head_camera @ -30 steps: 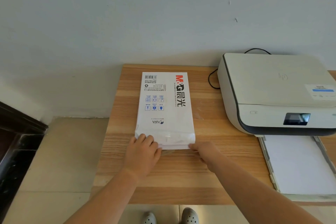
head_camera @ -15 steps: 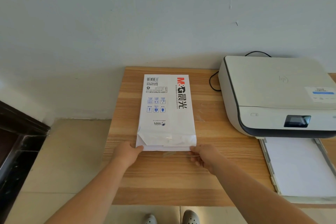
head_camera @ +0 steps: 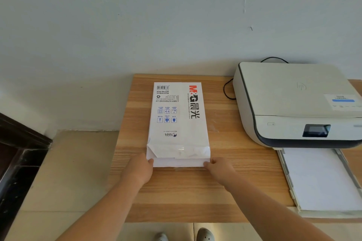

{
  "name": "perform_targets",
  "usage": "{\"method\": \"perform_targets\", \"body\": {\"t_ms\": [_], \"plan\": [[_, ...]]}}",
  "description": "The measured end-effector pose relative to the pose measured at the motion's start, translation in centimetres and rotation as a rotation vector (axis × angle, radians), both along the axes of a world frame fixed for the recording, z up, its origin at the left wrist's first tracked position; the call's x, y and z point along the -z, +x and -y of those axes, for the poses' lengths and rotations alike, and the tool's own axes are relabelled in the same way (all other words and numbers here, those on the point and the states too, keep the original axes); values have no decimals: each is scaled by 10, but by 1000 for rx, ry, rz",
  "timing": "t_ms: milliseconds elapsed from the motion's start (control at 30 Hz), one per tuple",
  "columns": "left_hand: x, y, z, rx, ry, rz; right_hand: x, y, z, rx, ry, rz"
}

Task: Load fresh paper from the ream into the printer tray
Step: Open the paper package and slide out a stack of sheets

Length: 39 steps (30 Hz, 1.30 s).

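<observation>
1. The ream (head_camera: 178, 121) is lying flat on the wooden desk (head_camera: 225, 186), its long side running away from the person, its far end close to the wall (head_camera: 137, 25) and its near end opened, with the wrapper flap folded back and the white edge of the paper showing.
2. The left hand (head_camera: 139, 170) is sitting at the near left corner of the ream, with the thumb touching the paper edge; the other fingers are hidden under the hand, so I cannot tell whether its grip is closed on the paper or merely resting against it.
3. The right hand (head_camera: 220, 168) is sitting at the near right corner, fingertips touching the paper edge; its grip is likewise hidden, and I cannot tell whether it is pinching anything.
4. The printer (head_camera: 297, 103) is standing on the desk to the right of the ream, well apart from it, with a dark screen on its front and a black cable (head_camera: 227, 90) looping behind its left side.
5. The printer tray (head_camera: 288, 178) is sticking out from the printer's front toward the person, with white sheets lying in it.
6. A pair of light shoes (head_camera: 203, 236) is showing on the tiled floor below the desk's near edge.
</observation>
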State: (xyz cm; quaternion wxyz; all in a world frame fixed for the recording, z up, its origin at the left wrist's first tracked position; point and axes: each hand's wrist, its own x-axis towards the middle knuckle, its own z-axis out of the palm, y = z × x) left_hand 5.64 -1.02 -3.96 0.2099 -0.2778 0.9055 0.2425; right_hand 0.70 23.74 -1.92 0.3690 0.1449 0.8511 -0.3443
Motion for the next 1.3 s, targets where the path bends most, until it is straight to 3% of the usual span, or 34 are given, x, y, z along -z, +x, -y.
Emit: {"method": "perform_targets", "body": {"t_ms": [167, 300, 433, 567, 667, 800, 1033, 1300], "plan": [[-3, 8, -5, 102, -157, -45, 0, 4, -1, -288, 227, -188], [-6, 9, -7, 166, -213, -23, 1, 9, -7, -525, 464, -475], [-9, 13, -10, 200, -292, -11, 6, 11, -16, -732, 534, -758], [-14, 22, -11, 408, -513, -277, 14, 10, -21, -900, 552, -908], [-5, 25, -9, 668, -570, -399, 18, 9, -21, -951, 529, -971], [2, 19, -10, 794, -645, -423, 24, 11, -20, -991, 501, -1051], [6, 20, -12, 884, -694, -442, 30, 11, -11, -955, 485, -1073], [5, 30, -15, 851, -644, -432, 35, 20, -13, -897, 407, -1128]]}}
